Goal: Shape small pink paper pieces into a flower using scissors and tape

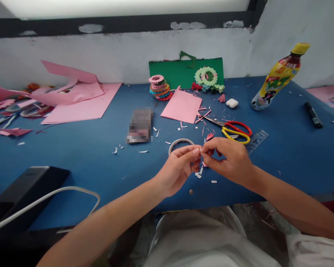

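Observation:
My left hand [180,165] and my right hand [229,159] meet fingertip to fingertip above the blue tabletop. Both are closed in a pinch on a small white scrap [200,150], mostly covered by the fingers, which may be a bit of tape. Just behind my left hand lies a roll of tape [180,140], its near side hidden. Scissors [225,125] with red and yellow handles rest beyond my right hand, blades pointing left. Next to them is a clear ruler [258,140]. Under and around the hands are white and pink paper snippets [199,173].
A folded pink sheet [182,106] lies mid-table. Behind it stand stacked scalloped paper rings [158,88] and a green card [172,70]. A bottle [278,78], white earbud case [232,103] and marker [313,115] are rightward. Pink paper [83,105], a blurred rectangle [141,125] and dark box [36,189] lie left.

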`<state>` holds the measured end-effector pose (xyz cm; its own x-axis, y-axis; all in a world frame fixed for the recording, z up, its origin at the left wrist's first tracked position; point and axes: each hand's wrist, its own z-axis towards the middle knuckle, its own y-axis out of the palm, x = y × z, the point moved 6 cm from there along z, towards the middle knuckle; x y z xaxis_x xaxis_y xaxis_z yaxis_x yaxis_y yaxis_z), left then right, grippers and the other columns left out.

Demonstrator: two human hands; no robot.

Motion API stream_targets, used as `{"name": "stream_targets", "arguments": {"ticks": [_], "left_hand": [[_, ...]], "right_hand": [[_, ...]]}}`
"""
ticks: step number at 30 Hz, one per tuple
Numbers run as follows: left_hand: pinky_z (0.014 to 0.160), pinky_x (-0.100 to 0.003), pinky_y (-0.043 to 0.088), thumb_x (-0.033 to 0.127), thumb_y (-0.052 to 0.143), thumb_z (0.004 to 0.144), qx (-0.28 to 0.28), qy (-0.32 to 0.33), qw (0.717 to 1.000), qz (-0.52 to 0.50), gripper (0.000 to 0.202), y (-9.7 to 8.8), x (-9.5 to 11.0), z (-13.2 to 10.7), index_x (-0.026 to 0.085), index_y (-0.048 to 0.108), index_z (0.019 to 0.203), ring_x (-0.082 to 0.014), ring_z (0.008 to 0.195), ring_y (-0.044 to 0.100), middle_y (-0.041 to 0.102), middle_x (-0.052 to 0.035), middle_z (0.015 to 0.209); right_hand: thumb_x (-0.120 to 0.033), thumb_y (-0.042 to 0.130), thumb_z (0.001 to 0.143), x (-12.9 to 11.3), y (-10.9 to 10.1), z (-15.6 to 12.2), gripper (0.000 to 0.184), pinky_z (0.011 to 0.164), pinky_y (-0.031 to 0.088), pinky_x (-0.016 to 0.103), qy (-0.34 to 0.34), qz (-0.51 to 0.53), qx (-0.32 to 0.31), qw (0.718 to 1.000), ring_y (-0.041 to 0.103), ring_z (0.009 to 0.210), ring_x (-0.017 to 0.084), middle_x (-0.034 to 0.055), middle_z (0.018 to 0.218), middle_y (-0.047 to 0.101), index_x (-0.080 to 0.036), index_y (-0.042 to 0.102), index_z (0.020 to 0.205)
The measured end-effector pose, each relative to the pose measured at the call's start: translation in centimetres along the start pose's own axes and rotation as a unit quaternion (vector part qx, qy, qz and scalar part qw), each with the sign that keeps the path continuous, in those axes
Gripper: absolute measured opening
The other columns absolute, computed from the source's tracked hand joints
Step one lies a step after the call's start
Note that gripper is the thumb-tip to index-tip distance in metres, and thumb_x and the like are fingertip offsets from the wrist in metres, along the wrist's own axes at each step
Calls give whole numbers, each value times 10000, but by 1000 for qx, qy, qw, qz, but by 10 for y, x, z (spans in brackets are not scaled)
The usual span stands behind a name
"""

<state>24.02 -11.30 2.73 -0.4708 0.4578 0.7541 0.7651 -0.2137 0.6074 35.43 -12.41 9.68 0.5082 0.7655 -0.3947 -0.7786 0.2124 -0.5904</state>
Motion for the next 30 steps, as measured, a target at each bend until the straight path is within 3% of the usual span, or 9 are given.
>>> {"name": "stream_targets", "arguments": {"ticks": [6, 10, 15, 19, 24, 30], "left_hand": [[542, -178, 402, 238, 700, 738, -5, -4, 1000, -13, 105, 1, 1, 0, 146, 669, 777, -61, 573, 490, 557, 19, 647], [519, -168, 404, 223, 707, 729, 6, 23, 1000, -9, 102, -3, 10, 3, 154, 662, 790, -55, 565, 491, 542, 34, 636], [537, -152, 447, 212, 711, 724, 77, 82, 993, 35, 155, -23, 26, 13, 160, 661, 861, -55, 621, 548, 602, 27, 728], [620, -184, 495, 266, 692, 745, 92, 107, 983, 119, 173, -28, 32, 16, 160, 649, 875, -119, 806, 626, 690, -30, 904], [685, -221, 493, 306, 678, 755, 66, 115, 977, 168, 189, -23, 31, 13, 164, 642, 874, -162, 885, 639, 712, -58, 945], [657, -209, 474, 324, 674, 749, 37, 95, 954, 282, 236, -22, 24, 15, 165, 691, 923, -147, 830, 621, 694, -52, 877]], "right_hand": [[-141, 540, 810, 0, 3, -2, 54, 604, 433, 190, -10, 11, -10, 1000, 554, 652, 75, -27, 716, 625, -194, 542, 797], [-157, 536, 814, 15, 3, 0, 41, 602, 425, 195, -5, 36, -37, 999, 533, 644, 74, -25, 729, 620, -191, 559, 811], [-268, 543, 832, 57, 14, 0, 114, 548, 427, 204, 143, 141, -119, 972, 520, 609, 85, -4, 730, 609, -169, 597, 844], [-370, 545, 830, 67, 25, -6, 216, 520, 427, 206, 213, 223, -159, 938, 526, 584, 86, 6, 745, 608, -168, 606, 881], [-379, 538, 836, 70, 30, -9, 237, 527, 424, 212, 218, 211, -161, 939, 534, 597, 93, 12, 751, 623, -176, 631, 915], [-369, 609, 793, 67, 23, -4, 214, 532, 436, 205, 183, 172, -119, 961, 540, 588, 84, 7, 739, 644, -172, 649, 866]]}}
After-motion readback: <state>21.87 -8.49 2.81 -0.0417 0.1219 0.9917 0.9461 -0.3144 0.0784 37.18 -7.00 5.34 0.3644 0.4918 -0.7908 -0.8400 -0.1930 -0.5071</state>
